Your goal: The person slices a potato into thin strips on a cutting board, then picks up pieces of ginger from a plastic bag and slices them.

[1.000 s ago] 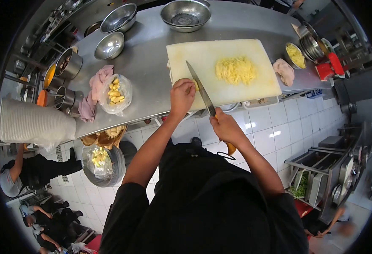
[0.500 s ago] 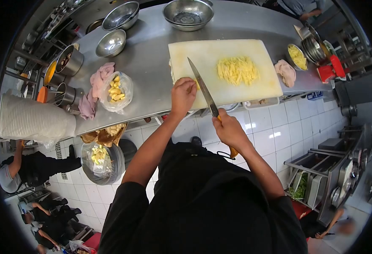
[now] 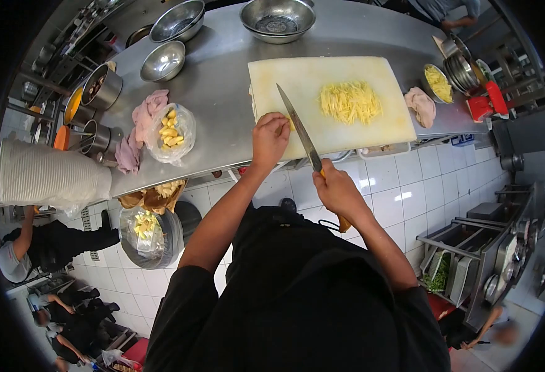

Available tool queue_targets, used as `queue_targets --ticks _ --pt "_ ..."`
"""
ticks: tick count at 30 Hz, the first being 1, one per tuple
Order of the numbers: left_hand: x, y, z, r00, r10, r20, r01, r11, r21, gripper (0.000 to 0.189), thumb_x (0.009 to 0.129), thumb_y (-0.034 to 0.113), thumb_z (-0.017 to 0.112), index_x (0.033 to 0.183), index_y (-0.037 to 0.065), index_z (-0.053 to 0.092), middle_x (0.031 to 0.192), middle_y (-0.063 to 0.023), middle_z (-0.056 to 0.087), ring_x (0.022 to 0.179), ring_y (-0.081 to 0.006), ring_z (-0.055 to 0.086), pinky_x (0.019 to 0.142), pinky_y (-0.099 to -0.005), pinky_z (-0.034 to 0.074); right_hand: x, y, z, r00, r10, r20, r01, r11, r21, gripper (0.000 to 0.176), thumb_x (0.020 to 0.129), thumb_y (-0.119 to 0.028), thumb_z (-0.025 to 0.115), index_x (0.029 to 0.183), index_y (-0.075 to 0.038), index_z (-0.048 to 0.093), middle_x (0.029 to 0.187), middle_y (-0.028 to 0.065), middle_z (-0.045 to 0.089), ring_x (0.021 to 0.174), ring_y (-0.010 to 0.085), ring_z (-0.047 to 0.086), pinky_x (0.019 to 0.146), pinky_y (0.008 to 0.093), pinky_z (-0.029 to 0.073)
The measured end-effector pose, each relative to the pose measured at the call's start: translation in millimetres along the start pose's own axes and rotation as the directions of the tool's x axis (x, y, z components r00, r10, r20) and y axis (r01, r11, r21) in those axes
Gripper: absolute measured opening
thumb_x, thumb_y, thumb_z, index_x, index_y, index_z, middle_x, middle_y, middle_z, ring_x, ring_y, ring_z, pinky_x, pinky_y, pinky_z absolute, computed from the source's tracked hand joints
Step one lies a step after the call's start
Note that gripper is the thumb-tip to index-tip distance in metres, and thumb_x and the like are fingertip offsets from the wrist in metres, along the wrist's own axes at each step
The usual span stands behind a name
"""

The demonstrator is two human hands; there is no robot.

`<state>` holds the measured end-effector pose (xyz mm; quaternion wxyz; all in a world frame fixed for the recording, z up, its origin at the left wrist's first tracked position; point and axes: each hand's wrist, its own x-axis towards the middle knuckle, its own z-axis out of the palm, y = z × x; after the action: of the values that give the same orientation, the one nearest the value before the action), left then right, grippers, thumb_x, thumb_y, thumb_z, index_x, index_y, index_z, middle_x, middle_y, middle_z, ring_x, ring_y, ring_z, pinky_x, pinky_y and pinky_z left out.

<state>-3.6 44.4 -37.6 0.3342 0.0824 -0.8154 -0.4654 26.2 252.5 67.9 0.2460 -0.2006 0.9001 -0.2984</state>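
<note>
A white cutting board (image 3: 303, 74) lies on the steel counter (image 3: 223, 93). On the board's right half sits a pile of thin yellow shreds (image 3: 350, 101). My left hand (image 3: 270, 138) presses a small yellow piece (image 3: 289, 123) down at the board's near left edge. My right hand (image 3: 336, 188) grips the orange handle of a long knife (image 3: 298, 128), whose blade lies across the board right beside my left fingers.
A clear bag of yellow chunks (image 3: 170, 132) and pink cloths (image 3: 142, 124) lie left of the board. Steel bowls (image 3: 277, 17) stand at the back, pots (image 3: 102, 88) at far left, a bowl of shreds (image 3: 437, 82) at right. Other people crouch at lower left.
The knife blade and my hands shifted only slightly; the view drifted a little. Nothing was picked up or let go.
</note>
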Motion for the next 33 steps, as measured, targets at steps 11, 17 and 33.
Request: queue_targets --ticks 11,17,33 --pt "0.6 0.9 0.9 0.999 -0.034 0.009 0.034 0.999 -0.006 0.007 0.085 0.002 0.073 0.089 -0.002 0.077 0.099 -0.0115 0.074 0.091 -0.0309 0.07 0.084 -0.0378 0.057 19.3 4.2 9.6 0.998 0.039 0.054 -0.042 0.997 0.057 0.031 0.103 -0.022 0.051 0.117 0.006 0.049 0.084 0.0358 0.066 0.086 0.0549 0.064 0.081 0.0616 0.048" --pt "-0.3 -0.9 1.4 1.0 -0.023 -0.011 0.023 1.0 -0.008 0.007 0.084 0.002 0.073 0.089 -0.002 0.077 0.098 -0.0113 0.073 0.091 -0.0307 0.07 0.083 -0.0376 0.057 7.7 2.2 2.6 0.999 -0.012 -0.036 0.013 0.999 0.03 0.028 0.104 -0.023 0.053 0.116 0.002 0.051 0.077 0.0305 0.066 0.076 0.0516 0.065 0.072 0.058 0.048" --pt "-0.2 1.1 -0.1 1.0 -0.006 -0.005 0.006 1.0 -0.026 0.008 0.084 0.0 0.073 0.09 -0.002 0.076 0.098 -0.0109 0.073 0.089 -0.0304 0.07 0.081 -0.0369 0.057 3.7 -1.1 2.2 1.0 -0.021 -0.016 0.02 1.0 -0.02 0.031 0.104 -0.023 0.054 0.117 0.005 0.05 0.079 0.0321 0.067 0.081 0.0534 0.065 0.075 0.0592 0.049"
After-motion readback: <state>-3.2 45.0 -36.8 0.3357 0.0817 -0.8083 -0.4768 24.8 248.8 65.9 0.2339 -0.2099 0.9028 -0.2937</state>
